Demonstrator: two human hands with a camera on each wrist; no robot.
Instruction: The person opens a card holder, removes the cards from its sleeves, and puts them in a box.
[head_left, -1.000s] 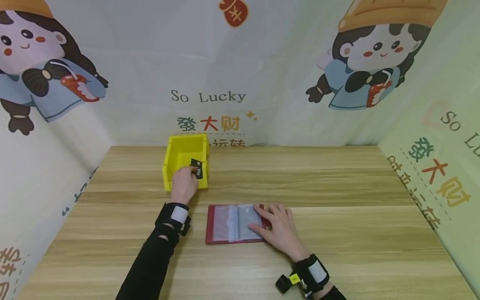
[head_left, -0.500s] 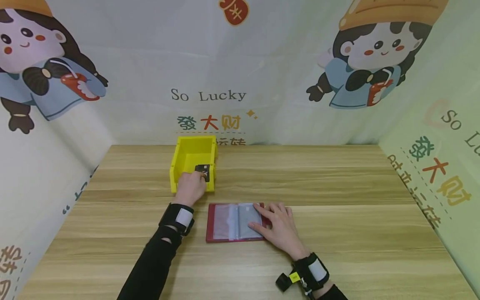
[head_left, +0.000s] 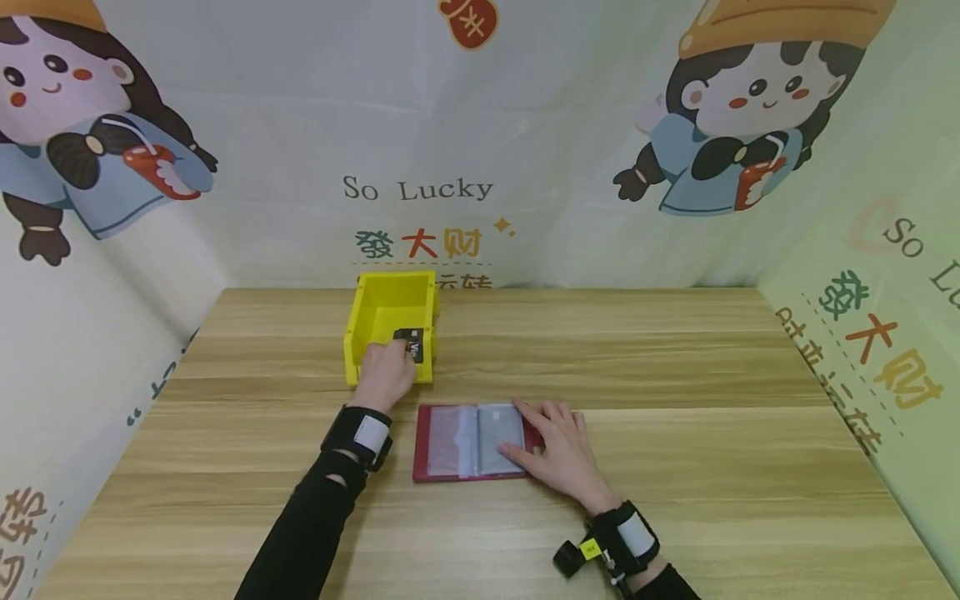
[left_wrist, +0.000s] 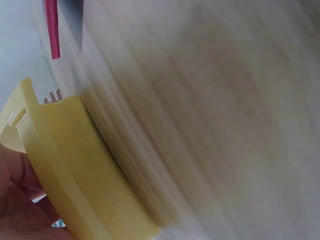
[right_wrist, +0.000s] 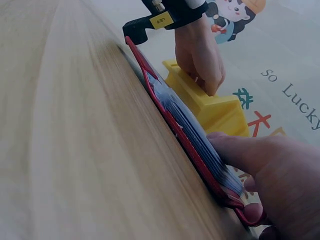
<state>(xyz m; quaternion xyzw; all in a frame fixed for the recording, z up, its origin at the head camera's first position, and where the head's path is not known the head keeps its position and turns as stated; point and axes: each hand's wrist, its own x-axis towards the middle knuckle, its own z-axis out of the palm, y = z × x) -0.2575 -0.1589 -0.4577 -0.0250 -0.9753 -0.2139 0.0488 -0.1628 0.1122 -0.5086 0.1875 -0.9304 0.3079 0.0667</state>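
Observation:
A yellow bin (head_left: 393,310) stands at the back left of the table. My left hand (head_left: 386,373) reaches over its front, fingers curled, and pinches a black card (head_left: 413,343) inside the bin. In the left wrist view the bin's side (left_wrist: 75,160) covers much of that hand. Nearer to me lies an open red card holder (head_left: 422,444) with clear plastic sleeves (head_left: 501,440). My right hand (head_left: 562,458) holds its right side, thumb and index finger over the sleeves. Seen from the right wrist, the holder's stacked sleeves (right_wrist: 192,127) rise above the red cover, with fingertips at its edge.
The wood-grain table (head_left: 712,358) runs back to a printed cloth (head_left: 570,167) with cartoon figures and lettering. Cloth also hangs along the left and right sides. A black wrist strap with a small camera (head_left: 570,558) sits at my right wrist.
The yellow bin has shifted to the right, along with my left hand. The black card has turned and moved slightly right inside it. My right hand stays on the card holder.

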